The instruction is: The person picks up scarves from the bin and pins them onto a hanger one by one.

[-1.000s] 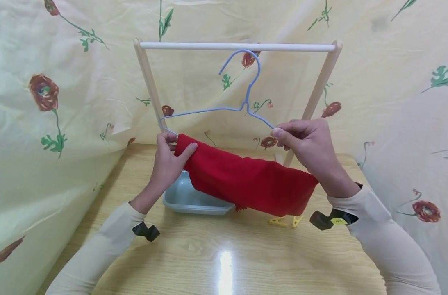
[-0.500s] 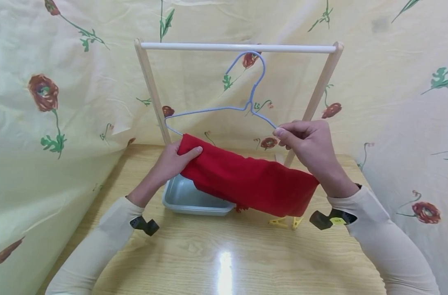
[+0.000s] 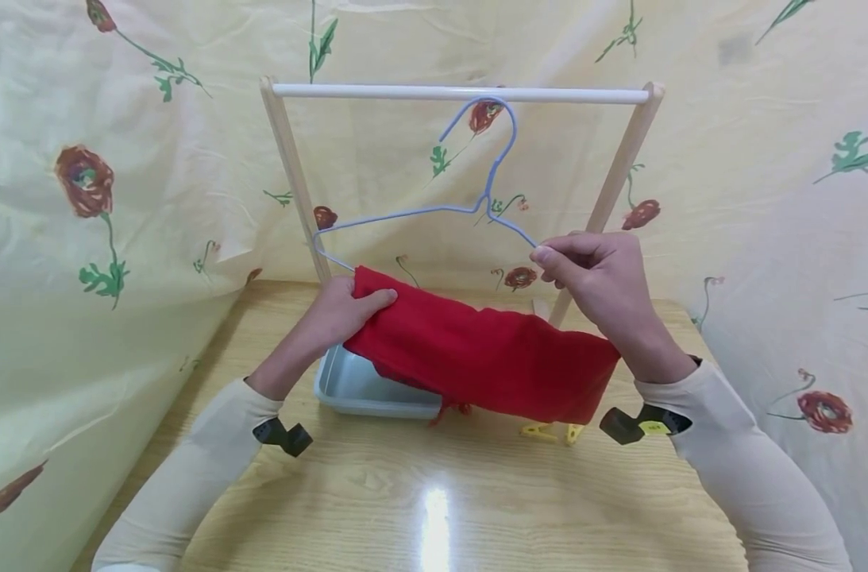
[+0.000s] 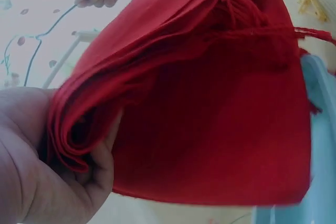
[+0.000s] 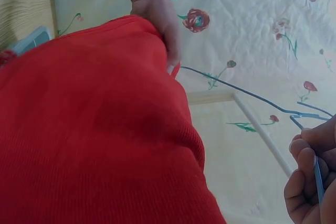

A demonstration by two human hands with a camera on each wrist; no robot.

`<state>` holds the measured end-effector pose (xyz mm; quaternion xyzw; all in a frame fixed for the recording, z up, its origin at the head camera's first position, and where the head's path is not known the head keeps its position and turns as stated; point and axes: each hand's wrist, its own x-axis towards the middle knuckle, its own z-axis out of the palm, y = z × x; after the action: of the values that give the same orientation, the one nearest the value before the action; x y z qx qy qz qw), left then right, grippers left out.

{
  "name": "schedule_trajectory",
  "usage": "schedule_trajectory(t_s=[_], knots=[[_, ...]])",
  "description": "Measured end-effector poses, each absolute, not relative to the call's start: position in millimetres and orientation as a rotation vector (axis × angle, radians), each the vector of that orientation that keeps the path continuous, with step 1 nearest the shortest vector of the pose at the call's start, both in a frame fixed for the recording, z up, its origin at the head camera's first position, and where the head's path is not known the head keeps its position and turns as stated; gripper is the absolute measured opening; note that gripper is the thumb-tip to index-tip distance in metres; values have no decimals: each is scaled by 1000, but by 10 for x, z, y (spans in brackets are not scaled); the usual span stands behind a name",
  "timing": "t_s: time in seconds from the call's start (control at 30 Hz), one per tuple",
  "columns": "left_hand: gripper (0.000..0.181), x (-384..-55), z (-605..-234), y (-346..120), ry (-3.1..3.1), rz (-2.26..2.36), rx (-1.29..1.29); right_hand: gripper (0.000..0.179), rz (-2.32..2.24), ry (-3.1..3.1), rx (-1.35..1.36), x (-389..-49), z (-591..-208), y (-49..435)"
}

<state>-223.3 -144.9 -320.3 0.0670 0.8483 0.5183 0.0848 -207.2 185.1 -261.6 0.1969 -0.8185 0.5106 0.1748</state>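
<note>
"Gripping the cloth (image 3: pixel 476 353) at its ten o'clock corner, the left hand (image 3: pixel 339 314) starts us off! Thumb on the front, but what about the fingers?"

"The left wrist view has it: folded layers, tucked snugly between thumb and fingers. Just below that hand in the head view, at the cloth's eight o'clock, there's the tray (image 3: pixel 376 407) on the table (image 3: pixel 362 477), partly hidden by the cloth."

"Fringe (image 3: pixel 464 408) dangling at seven! And the cloth itself is held up mid-view, slanting from ten down to four."

"Over it, the hanger (image 3: pixel 489 181)! Left corner out at ten o'clock, lower bar running out of sight at the cloth's edge."

"Hook (image 3: pixel 514 131) at twelve, tip turned left, its curve right by the rail (image 3: pixel 376 92). Touching?"

"Can't tell! Further right, yellow clips (image 3: pixel 538 431) on the table, half past four, just beneath the cloth in this view."

"And finally the right hand (image 3: pixel 599 274), two o'clock: thumb and fingers in a tight pinch on the hanger's right arm!"

"With the cloth's right end just under that wrist. Whether they touch, I can't tell."
</note>
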Motion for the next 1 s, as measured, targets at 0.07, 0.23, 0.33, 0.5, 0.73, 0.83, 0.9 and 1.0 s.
schedule_trajectory(t_s=[0.07,0.23,0.33,0.5,0.73,0.83,0.9,1.0], knots=[[33,-2202,-3193,-1430,2568,1485,241,21,1449,-2327,558,-2068,-2619,1853],[29,-2146,-3194,-1379,2614,1506,347,19,1455,-2332,585,-2072,-2627,1860],[32,-2121,-3200,-1355,2570,1640,399,18,1441,-2344,595,-2079,-2622,1867],[34,-2089,-3185,-1333,2434,1828,576,18,1417,-2361,604,-2091,-2621,1880],[35,-2060,-3166,-1348,2202,2005,941,17,1410,-2323,632,-2154,-2639,1871],[42,-2021,-3155,-1370,2138,2016,1003,20,1426,-2317,600,-2177,-2633,1880],[43,-2002,-3150,-1388,2106,2010,1017,22,1446,-2310,589,-2187,-2622,1887],[43,-1994,-3175,-1435,2100,2005,964,21,1473,-2290,598,-2189,-2607,1892]])
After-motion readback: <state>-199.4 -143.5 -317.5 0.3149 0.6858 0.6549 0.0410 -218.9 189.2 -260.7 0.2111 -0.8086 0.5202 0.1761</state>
